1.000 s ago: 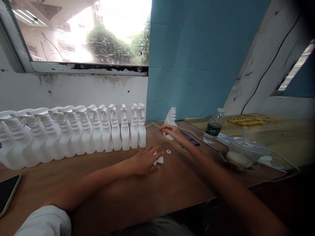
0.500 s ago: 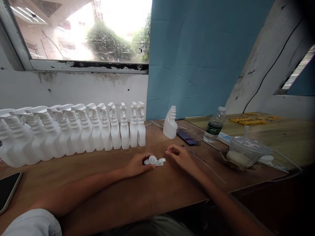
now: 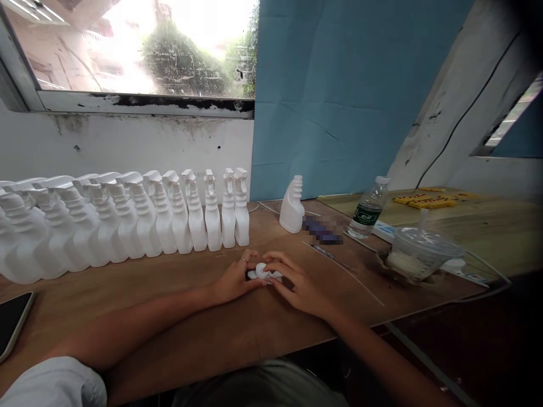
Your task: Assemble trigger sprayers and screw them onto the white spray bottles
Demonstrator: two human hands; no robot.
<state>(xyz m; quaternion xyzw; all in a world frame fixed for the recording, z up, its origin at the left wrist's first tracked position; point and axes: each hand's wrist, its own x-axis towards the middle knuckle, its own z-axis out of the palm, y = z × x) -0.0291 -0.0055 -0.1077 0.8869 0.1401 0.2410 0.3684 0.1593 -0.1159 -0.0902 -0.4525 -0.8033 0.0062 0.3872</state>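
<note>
A small white plastic spray head [image 3: 260, 271] is held low over the brown table, between both hands. My left hand [image 3: 236, 278] grips its left side, with fingers curled behind and the thumb in front. My right hand [image 3: 297, 282] has its fingers closed on the right side and top of the same part, hiding much of it. Beyond the hands, a white bottle [image 3: 292, 208] without a spray head stands upright. At the left, several white spray bottles [image 3: 197, 220] with heads on stand in a row.
A phone [image 3: 14, 322] lies at the left edge of the table [image 3: 203, 345]. To the right are a water bottle [image 3: 367, 212], a lidded plastic cup [image 3: 418, 254] with a straw, a cable, a thin tool [image 3: 324, 252] and yellow pieces [image 3: 426, 200].
My right hand has moved left and closed on the white spray head, which only my left hand held before. The view has shifted slightly.
</note>
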